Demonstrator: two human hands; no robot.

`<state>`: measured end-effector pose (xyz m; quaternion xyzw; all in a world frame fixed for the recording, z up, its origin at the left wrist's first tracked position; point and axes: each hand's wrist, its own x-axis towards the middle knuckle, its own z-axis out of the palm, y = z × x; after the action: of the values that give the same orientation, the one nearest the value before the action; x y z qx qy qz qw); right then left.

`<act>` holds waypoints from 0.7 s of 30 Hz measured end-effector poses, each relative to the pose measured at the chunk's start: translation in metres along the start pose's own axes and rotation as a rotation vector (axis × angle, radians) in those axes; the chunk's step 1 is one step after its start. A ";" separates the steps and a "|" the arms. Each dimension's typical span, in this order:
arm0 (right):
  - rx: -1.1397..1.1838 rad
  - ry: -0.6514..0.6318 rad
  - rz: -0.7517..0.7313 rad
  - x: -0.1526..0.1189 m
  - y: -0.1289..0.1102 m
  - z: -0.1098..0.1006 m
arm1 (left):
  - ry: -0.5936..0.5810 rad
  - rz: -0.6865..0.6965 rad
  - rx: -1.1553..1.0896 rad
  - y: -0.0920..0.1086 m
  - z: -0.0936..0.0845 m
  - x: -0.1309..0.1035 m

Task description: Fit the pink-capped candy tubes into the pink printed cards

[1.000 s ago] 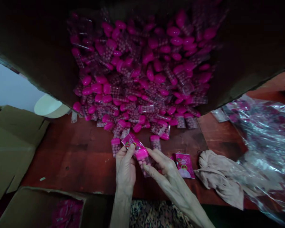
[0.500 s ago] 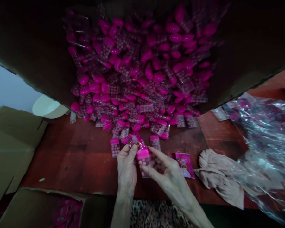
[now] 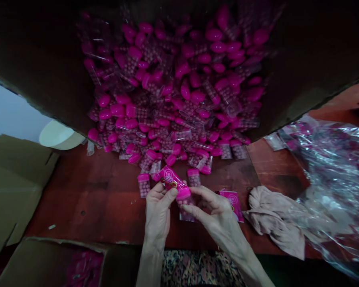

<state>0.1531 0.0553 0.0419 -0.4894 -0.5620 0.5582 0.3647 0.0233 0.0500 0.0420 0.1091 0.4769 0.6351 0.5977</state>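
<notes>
Between my hands is a small clear jar (image 3: 184, 194) with a pink lid and pink candy balls. My right hand (image 3: 217, 213) pinches the jar's body between thumb and fingers. My left hand (image 3: 158, 209) is closed on a glossy pink printed sleeve (image 3: 170, 178), its thumb near the jar's lid. The lid meets the sleeve's lower end; whether it sits inside I cannot tell. Just beyond my hands stand two similar jars, one at left (image 3: 144, 185) and one at right (image 3: 193, 177). A flat pink printed sleeve (image 3: 233, 204) lies right of my right hand.
A large dark carton (image 3: 48, 79) opens toward me, heaped with pink-lidded jars (image 3: 182, 103). Right are a crumpled cloth (image 3: 275, 217) and a clear plastic bag (image 3: 341, 171). Left are a pale bowl (image 3: 61, 136), a cardboard box (image 3: 18, 179) and an open box (image 3: 44, 259) holding pink packets.
The jar's lid and the sleeve have come more into line, and the sleeve looks straighter. My left thumb has shifted toward the lid. The view has moved slightly.
</notes>
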 end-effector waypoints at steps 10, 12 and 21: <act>-0.119 -0.011 -0.116 0.003 -0.006 0.002 | 0.016 0.003 -0.004 -0.002 0.003 0.001; -0.200 -0.001 -0.187 0.003 -0.007 0.005 | 0.004 -0.008 0.013 -0.001 0.003 0.001; 0.319 -0.252 0.106 0.007 -0.006 -0.003 | -0.077 -0.016 -0.017 0.001 -0.007 -0.003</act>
<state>0.1539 0.0635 0.0470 -0.3808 -0.4810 0.7152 0.3347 0.0186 0.0447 0.0403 0.1246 0.4490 0.6295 0.6218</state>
